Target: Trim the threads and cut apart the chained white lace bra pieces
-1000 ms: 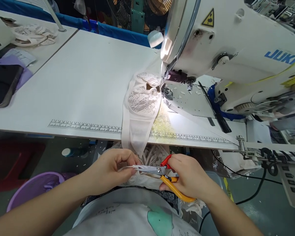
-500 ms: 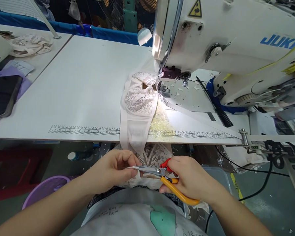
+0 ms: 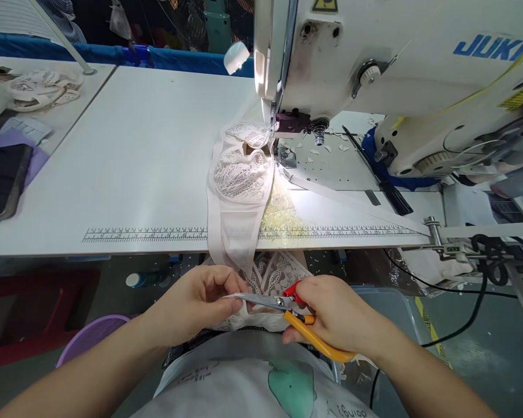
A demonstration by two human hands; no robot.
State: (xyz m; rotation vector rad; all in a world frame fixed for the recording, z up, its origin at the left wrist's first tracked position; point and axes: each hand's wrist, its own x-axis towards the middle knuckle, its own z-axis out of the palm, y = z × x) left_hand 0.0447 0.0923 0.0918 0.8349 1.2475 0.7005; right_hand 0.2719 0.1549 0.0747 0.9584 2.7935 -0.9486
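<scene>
My left hand (image 3: 200, 302) pinches the end of a white lace garment piece (image 3: 239, 180) just below the table's front edge. That fabric trails up over the edge to the needle area of a white sewing machine (image 3: 375, 69). My right hand (image 3: 335, 313) grips red-and-orange scissors (image 3: 287, 307), whose metal blades point left and meet the fabric at my left fingertips. More lace hangs bunched between my hands, above my lap.
A white sewing table (image 3: 135, 162) with a printed ruler (image 3: 143, 234) along its front. A lace pile (image 3: 39, 87) and a dark phone (image 3: 0, 180) lie on the left table. A purple tub (image 3: 87, 342) sits low left. A black cable (image 3: 453, 290) hangs right.
The camera view has shifted slightly, so the machine and table appear further left. My hands keep the same hold on fabric and scissors.
</scene>
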